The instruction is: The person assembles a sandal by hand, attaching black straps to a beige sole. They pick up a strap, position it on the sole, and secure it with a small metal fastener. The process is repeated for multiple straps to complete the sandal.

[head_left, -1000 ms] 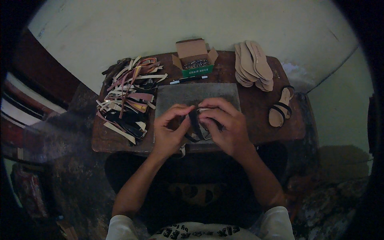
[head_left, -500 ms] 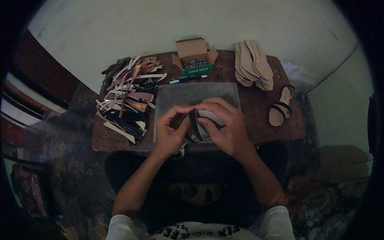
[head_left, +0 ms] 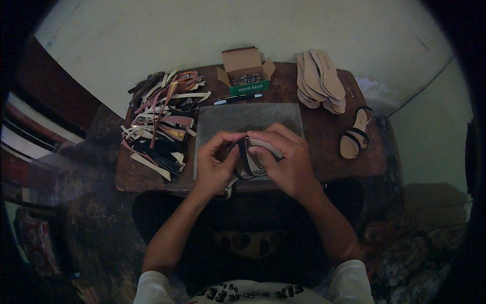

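Over the front of a grey stone slab (head_left: 243, 119) both my hands grip one sandal piece (head_left: 251, 158), a pale sole with dark straps, held on edge. My left hand (head_left: 215, 164) pinches a strap at its left side. On the right, my right hand (head_left: 286, 157) wraps over the sole, fingers curled across its top. Much of the sole is hidden behind my fingers.
The slab lies on a small dark wooden table (head_left: 324, 129). A heap of leather straps (head_left: 159, 124) covers its left side. At the back stand an open cardboard box of nails (head_left: 244, 75), a pen (head_left: 238, 99) and stacked pale insoles (head_left: 321, 81). A finished sandal (head_left: 355, 133) lies right.
My hands have turned the sandal piece slightly and closed nearer together over it. Nothing else on the table has moved.
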`<state>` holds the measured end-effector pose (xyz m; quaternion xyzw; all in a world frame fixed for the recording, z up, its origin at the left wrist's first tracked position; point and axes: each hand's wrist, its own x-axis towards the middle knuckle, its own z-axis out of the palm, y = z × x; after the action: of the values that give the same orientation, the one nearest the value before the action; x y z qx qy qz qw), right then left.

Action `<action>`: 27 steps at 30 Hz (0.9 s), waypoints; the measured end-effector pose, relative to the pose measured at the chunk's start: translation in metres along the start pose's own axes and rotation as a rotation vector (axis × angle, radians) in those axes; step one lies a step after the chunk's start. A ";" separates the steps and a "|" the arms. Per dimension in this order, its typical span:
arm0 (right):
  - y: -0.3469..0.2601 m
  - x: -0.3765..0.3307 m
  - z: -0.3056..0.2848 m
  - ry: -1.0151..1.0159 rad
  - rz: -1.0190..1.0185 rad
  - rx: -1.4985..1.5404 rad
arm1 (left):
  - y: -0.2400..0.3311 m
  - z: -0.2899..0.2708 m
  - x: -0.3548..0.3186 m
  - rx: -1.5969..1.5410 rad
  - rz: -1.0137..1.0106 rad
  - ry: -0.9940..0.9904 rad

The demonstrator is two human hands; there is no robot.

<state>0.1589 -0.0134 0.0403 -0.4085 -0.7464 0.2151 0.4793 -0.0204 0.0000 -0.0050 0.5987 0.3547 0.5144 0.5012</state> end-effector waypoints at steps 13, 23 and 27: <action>0.005 0.000 -0.001 0.023 0.056 -0.022 | -0.005 -0.006 0.005 0.079 0.095 -0.062; 0.011 -0.001 0.002 0.000 -0.069 -0.085 | -0.009 -0.008 0.006 0.190 0.139 -0.005; 0.013 -0.001 0.002 -0.001 -0.103 -0.122 | -0.006 -0.005 0.006 0.153 0.089 0.027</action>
<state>0.1625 -0.0069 0.0294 -0.3980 -0.7783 0.1444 0.4636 -0.0232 0.0080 -0.0099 0.6433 0.3728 0.5156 0.4259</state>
